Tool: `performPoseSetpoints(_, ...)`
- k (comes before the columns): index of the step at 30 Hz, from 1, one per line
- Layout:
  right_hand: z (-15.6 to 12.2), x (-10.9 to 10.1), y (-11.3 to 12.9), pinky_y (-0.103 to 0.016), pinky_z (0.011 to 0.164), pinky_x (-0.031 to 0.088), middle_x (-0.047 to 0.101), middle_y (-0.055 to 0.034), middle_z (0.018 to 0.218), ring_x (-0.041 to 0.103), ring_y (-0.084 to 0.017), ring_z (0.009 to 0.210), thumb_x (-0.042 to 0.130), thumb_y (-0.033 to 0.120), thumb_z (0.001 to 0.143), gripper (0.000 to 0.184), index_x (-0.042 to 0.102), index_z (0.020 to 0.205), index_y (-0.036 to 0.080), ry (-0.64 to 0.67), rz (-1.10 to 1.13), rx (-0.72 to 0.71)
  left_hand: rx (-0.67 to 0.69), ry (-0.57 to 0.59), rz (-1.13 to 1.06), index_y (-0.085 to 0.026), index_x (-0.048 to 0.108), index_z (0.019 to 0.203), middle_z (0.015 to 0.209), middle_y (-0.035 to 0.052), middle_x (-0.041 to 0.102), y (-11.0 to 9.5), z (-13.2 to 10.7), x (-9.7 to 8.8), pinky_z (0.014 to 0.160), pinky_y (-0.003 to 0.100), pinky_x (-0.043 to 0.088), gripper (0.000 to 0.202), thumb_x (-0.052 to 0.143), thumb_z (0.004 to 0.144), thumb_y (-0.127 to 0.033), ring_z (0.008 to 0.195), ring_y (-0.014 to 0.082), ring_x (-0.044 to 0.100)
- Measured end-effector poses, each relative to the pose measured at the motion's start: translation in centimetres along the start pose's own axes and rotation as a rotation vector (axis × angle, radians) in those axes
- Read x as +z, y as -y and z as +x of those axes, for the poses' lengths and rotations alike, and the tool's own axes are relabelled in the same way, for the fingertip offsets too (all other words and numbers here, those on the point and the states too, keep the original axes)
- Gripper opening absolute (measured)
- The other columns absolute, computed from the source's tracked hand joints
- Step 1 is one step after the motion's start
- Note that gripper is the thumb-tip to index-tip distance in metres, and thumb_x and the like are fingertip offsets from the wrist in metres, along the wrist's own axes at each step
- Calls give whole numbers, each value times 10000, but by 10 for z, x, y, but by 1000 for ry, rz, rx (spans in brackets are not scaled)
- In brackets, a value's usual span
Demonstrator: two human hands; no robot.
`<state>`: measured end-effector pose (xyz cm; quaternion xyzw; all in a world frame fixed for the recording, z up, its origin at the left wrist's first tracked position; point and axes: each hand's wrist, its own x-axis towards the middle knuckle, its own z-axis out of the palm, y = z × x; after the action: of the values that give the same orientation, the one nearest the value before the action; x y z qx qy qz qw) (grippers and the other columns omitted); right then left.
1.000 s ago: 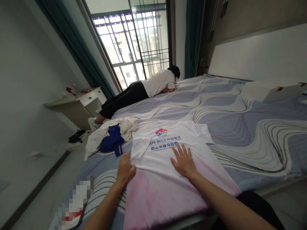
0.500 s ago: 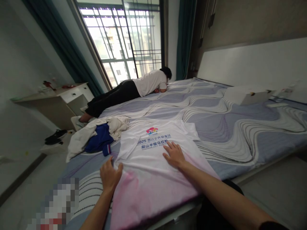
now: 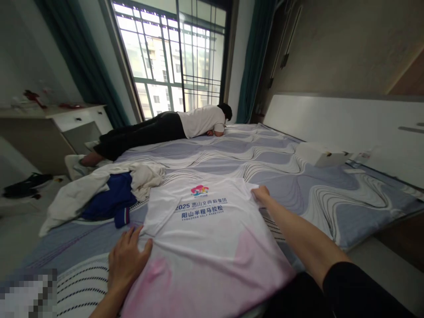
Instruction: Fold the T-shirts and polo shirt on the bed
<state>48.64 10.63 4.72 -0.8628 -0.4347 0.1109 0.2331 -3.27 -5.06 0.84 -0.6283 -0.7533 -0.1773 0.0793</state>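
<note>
As the right hand [image 3: 260,194] leaves the chest print and closes on the far sleeve, the white-and-pink printed T-shirt [image 3: 202,238] lies spread on the grey wave-patterned bed [image 3: 331,194], the left hand [image 3: 127,260] pressing its near edge, fingers apart.

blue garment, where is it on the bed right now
In the head view the blue garment lies on the left of the bed, bundled in a pile of white clothes, just left of the spread white T-shirt.
</note>
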Motion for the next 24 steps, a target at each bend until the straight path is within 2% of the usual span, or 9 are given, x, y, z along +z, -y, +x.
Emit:
performPoseSetpoints(3, 5, -3, 8, -284, 808, 534, 737, -173, 1071, 693, -260, 1030, 548, 330, 881, 375, 696, 1152, 116, -63, -13, -43, -22, 1, 6, -185, 540, 1358, 1429, 145, 537, -2, -3, -3, 1059, 466, 400, 529, 399, 908, -424, 1322, 312, 477)
performPoseSetpoints(5, 5, -8, 3, -303, 850, 529, 718, -179, 1119, 674, -264, 1076, 510, 307, 897, 412, 657, 1231, 114, -78, -39, -45, -34, 11, 1, -191, 545, 1355, 1437, 137, 533, -4, -5, -5, 1070, 459, 391, 510, 428, 904, -398, 1332, 306, 468)
performPoseSetpoints(10, 4, -18, -23, -357, 717, 545, 734, -216, 911, 710, -346, 920, 664, 263, 782, 339, 731, 1048, 63, 0, -151, 33, -55, 2, -12, -193, 552, 1347, 1436, 132, 535, -8, -7, -7, 1093, 461, 363, 479, 452, 907, -356, 1338, 297, 460)
performPoseSetpoints(12, 3, -23, -22, -374, 717, 541, 726, -248, 944, 705, -360, 926, 636, 274, 818, 346, 727, 1055, 39, -8, -183, 33, -58, 3, -15, -192, 553, 1345, 1433, 136, 535, -9, -7, -8, 1093, 468, 360, 476, 449, 912, -361, 1339, 304, 456)
performPoseSetpoints(14, -3, -27, -11, -395, 793, 528, 711, -257, 1050, 685, -355, 1007, 530, 306, 906, 389, 696, 1151, 54, -49, -203, -22, -53, 7, -20, -189, 553, 1343, 1433, 142, 532, -9, -7, -8, 1086, 477, 365, 479, 449, 912, -371, 1337, 313, 455)
performPoseSetpoints(17, -30, -24, 17, -392, 929, 473, 700, -174, 1167, 640, -309, 1124, 406, 373, 986, 421, 642, 1277, 180, -77, -217, -218, -44, 7, -28, -188, 553, 1340, 1430, 145, 534, -9, -5, -8, 1071, 486, 375, 484, 453, 908, -384, 1324, 322, 463)
performPoseSetpoints(19, -60, -17, 32, -383, 945, 459, 709, -129, 1165, 646, -294, 1105, 451, 410, 972, 393, 653, 1260, 235, 27, -268, -457, -40, 7, -31, -191, 556, 1335, 1424, 147, 540, -9, -5, -8, 1064, 486, 379, 484, 459, 903, -385, 1317, 323, 469)
performPoseSetpoints(22, -105, 0, 39, -372, 958, 460, 692, -146, 1205, 642, -297, 1101, 546, 525, 914, 474, 675, 1236, 202, 241, -350, -766, -40, 9, -31, -186, 561, 1332, 1418, 157, 544, -9, -5, -9, 1064, 489, 379, 487, 464, 895, -379, 1317, 325, 470)
performPoseSetpoints(24, -127, 12, 34, -379, 1058, 400, 580, -164, 1397, 536, -305, 1275, 511, 590, 918, 618, 591, 1363, 169, 259, -351, -870, -40, 13, -37, -179, 561, 1334, 1421, 161, 539, -10, -5, -9, 1069, 494, 375, 491, 461, 894, -372, 1323, 326, 465)
